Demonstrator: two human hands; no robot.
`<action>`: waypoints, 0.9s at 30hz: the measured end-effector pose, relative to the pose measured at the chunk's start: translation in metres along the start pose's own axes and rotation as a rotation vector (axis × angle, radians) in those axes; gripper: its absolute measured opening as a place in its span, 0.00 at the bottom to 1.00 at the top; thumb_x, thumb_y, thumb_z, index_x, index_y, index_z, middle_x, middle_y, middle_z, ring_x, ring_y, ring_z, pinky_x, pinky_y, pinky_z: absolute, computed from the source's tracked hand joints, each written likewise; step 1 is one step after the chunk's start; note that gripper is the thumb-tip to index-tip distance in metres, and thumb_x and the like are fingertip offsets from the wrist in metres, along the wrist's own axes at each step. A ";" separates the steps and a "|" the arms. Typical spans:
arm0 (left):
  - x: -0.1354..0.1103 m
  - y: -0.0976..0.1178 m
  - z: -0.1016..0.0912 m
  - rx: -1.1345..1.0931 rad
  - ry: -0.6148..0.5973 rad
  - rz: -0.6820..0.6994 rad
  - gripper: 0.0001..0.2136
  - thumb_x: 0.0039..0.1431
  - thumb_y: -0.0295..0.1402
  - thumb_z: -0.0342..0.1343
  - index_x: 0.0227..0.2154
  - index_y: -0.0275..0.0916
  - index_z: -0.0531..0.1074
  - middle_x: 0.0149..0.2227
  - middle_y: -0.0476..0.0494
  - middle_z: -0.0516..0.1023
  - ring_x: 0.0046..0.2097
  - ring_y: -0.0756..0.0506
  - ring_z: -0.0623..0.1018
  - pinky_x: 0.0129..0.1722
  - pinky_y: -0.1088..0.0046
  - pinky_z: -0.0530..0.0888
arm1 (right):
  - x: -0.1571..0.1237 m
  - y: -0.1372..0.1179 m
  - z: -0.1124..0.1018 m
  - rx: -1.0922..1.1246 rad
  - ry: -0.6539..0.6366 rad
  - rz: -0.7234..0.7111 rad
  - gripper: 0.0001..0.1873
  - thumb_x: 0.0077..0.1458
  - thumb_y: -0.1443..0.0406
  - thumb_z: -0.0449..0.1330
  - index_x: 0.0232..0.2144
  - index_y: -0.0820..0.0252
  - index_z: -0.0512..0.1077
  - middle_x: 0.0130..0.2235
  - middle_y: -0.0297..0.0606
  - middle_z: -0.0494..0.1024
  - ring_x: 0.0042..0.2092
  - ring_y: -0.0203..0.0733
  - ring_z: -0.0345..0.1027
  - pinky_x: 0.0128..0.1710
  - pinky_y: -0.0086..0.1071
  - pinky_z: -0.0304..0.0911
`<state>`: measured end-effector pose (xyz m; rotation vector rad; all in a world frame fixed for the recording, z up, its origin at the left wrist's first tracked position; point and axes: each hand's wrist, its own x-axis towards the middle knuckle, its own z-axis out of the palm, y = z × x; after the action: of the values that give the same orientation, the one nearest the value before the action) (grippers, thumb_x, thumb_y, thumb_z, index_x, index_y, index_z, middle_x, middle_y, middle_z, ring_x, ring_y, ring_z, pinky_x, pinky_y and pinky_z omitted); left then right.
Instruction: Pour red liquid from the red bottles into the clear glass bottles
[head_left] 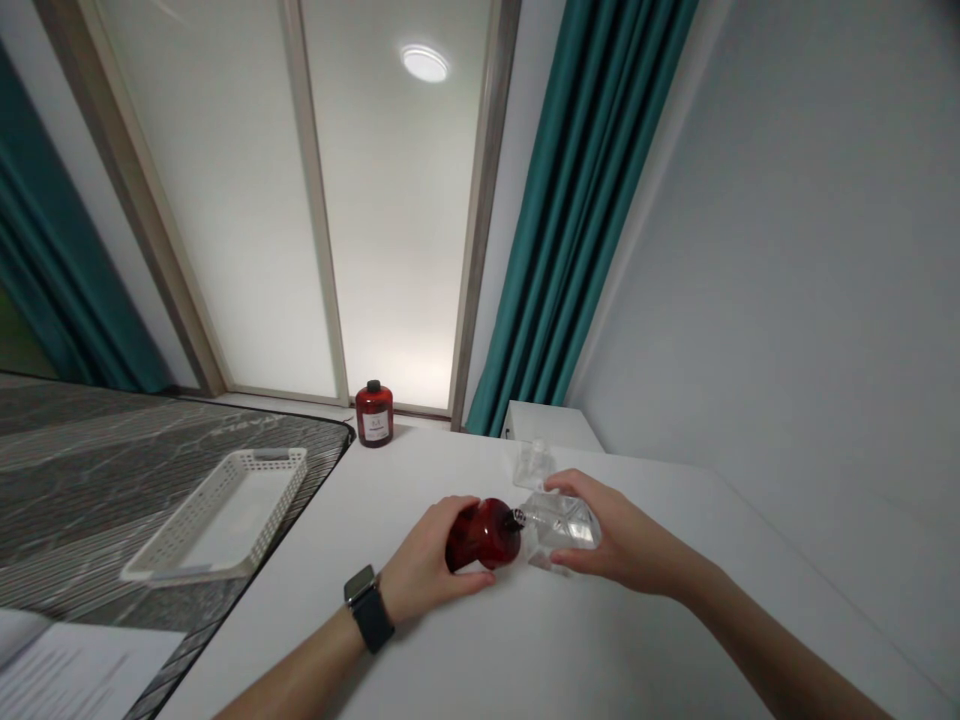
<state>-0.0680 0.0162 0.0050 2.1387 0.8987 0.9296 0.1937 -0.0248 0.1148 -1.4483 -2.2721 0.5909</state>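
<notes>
My left hand (439, 550), with a dark watch on its wrist, is closed round a dark red bottle (495, 533). That bottle lies over on its side in the air, its dark threaded neck pointing right. Fingers and thumb of my right hand (600, 530) wrap a clear plastic bottle (559, 520), tilted with its neck to the left. The two necks meet or nearly meet; whether they touch I cannot tell. Just behind, a second clear bottle (532, 465) stands on the white table (450, 660). Any liquid inside is hard to make out.
Another red bottle (375, 415) with a black cap and white label stands at the table's far left corner. To the left, a white perforated basket (225, 515) and printed paper (82, 670) lie on a grey patterned surface (172, 440). A white cabinet (559, 425) stands behind the table.
</notes>
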 end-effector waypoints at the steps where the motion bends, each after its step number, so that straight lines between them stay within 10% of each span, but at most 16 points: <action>1: 0.000 0.000 0.000 -0.002 0.001 -0.002 0.34 0.45 0.32 0.69 0.55 0.42 0.61 0.52 0.38 0.72 0.51 0.37 0.74 0.53 0.56 0.71 | 0.000 -0.001 0.000 -0.001 -0.003 -0.001 0.28 0.47 0.61 0.67 0.50 0.55 0.65 0.51 0.41 0.73 0.51 0.50 0.67 0.51 0.41 0.62; 27: 0.000 0.005 0.002 -0.022 -0.007 -0.013 0.33 0.44 0.34 0.69 0.54 0.42 0.63 0.53 0.38 0.74 0.52 0.35 0.75 0.55 0.55 0.71 | 0.000 -0.004 -0.006 -0.001 -0.043 0.040 0.30 0.46 0.60 0.69 0.51 0.56 0.65 0.52 0.42 0.73 0.53 0.50 0.68 0.52 0.41 0.63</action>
<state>-0.0645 0.0126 0.0072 2.1139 0.8942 0.9205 0.1937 -0.0256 0.1223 -1.4980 -2.2816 0.6389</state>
